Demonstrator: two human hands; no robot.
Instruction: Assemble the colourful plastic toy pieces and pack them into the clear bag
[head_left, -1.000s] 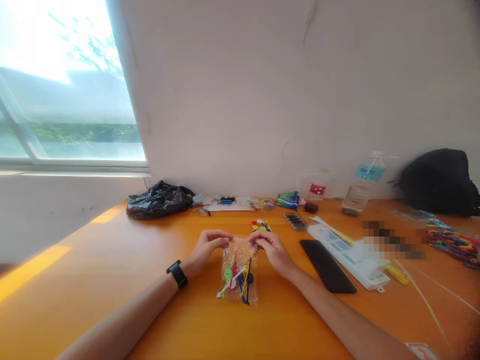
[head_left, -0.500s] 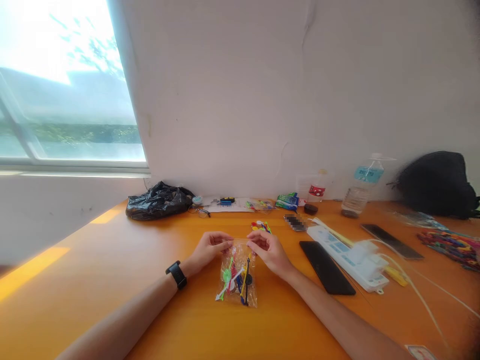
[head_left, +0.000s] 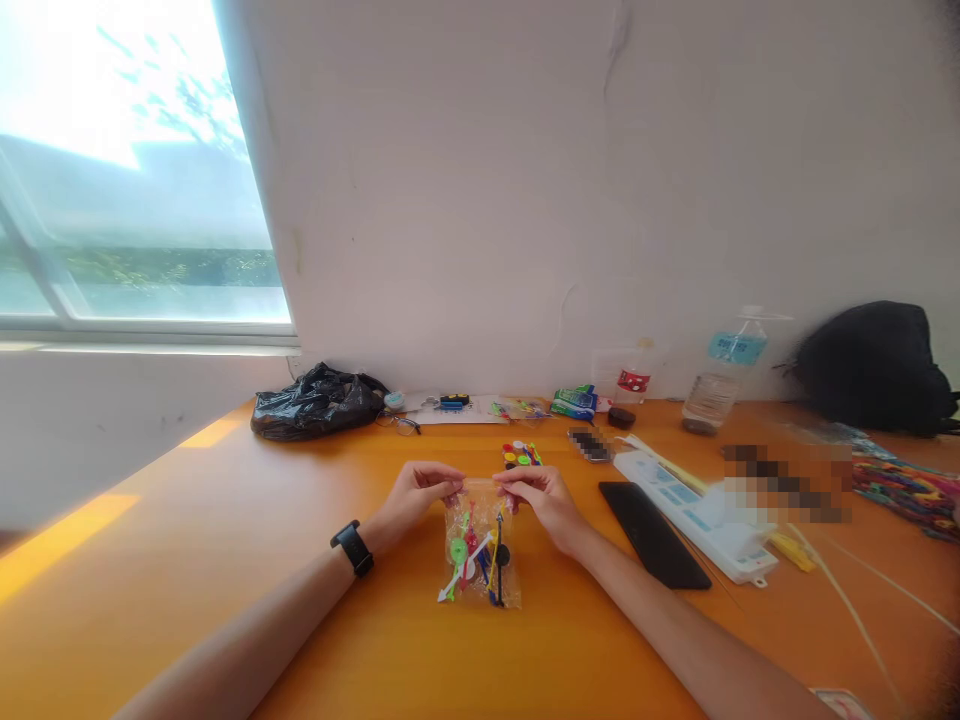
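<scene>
The fingers of the left hand and right hand pinch the top corners of a clear rectangular plastic bag, holding multicoloured plastic arrow pieces, over the orange-brown wooden worktop. Uneven pulling could tear it, spilling them.

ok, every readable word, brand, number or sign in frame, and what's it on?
None readable.
Large bottle, blue label: characters, too blurred.
Small bottle, red label: too blurred.
Green packet: too blurred.
Paper: marks, too small.
Card: cut off, unreadable.
Bag: no lettering visible.
</scene>
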